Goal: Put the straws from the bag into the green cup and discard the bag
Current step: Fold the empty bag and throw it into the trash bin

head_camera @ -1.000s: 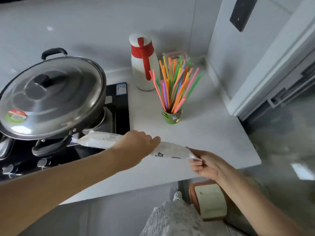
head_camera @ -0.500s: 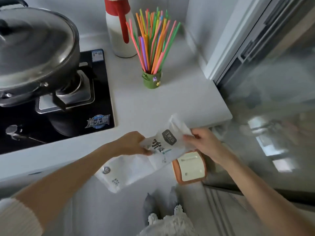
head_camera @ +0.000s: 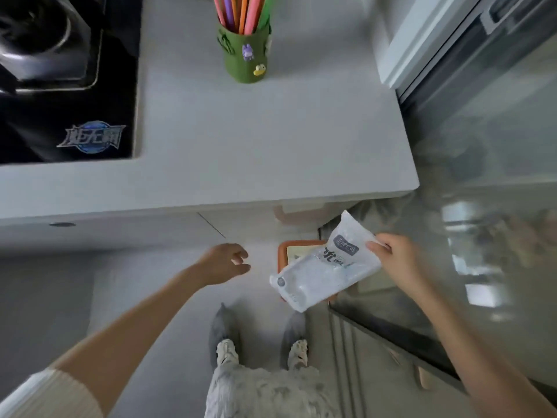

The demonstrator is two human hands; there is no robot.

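The green cup (head_camera: 244,52) stands on the white counter (head_camera: 256,140) at the top, with several coloured straws (head_camera: 241,10) sticking out of it. My right hand (head_camera: 394,260) pinches the flat, see-through plastic bag (head_camera: 325,263) by its right edge. The bag hangs over an orange-rimmed bin (head_camera: 283,254) on the floor below the counter's front edge. My left hand (head_camera: 226,263) is to the left of the bag, fingers loosely apart, holding nothing.
A black gas hob (head_camera: 69,95) with a pot on it takes up the counter's left. A glass-fronted door or cabinet (head_camera: 482,146) stands at the right. My two feet in grey slippers (head_camera: 259,336) stand on the floor below the bin.
My left hand has let go of the bag, which is now held by my right hand alone, lower and further right over the bin. The view has tilted down toward the floor.
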